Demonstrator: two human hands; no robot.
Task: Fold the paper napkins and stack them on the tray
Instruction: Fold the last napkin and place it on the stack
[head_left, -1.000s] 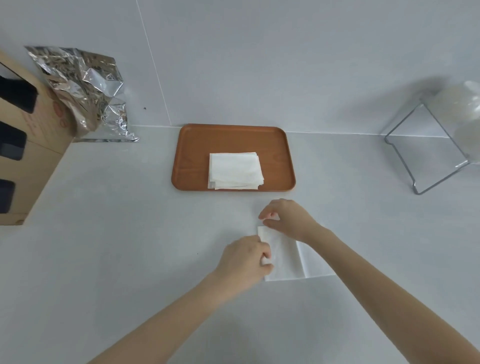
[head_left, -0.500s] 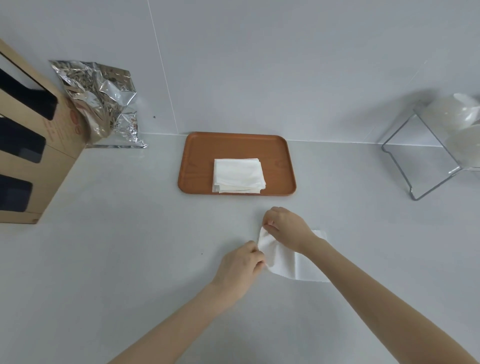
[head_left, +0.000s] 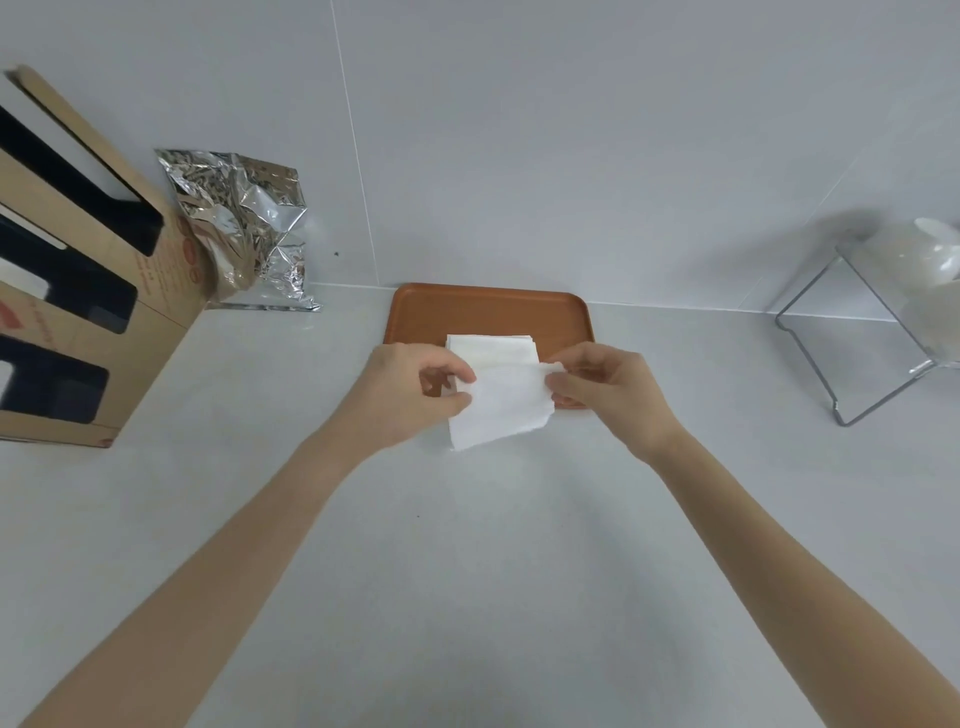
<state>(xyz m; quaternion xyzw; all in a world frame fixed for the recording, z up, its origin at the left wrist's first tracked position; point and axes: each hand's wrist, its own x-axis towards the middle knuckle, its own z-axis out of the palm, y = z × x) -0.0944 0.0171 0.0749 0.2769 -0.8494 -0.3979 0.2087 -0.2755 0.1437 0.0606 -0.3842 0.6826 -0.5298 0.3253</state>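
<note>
A folded white paper napkin hangs in the air just in front of the brown tray. My left hand pinches its upper left corner and my right hand pinches its upper right corner. On the tray lies a stack of folded white napkins, its near part hidden behind the held napkin. The tray sits on the white counter against the back wall.
A cardboard box with black openings stands at the left, with crumpled silver foil packaging beside it. A wire rack holding white bowls stands at the right.
Both hands lifted the napkin off the counter and carried it away from me to the tray's near edge. The napkin now hangs between the two hands.
</note>
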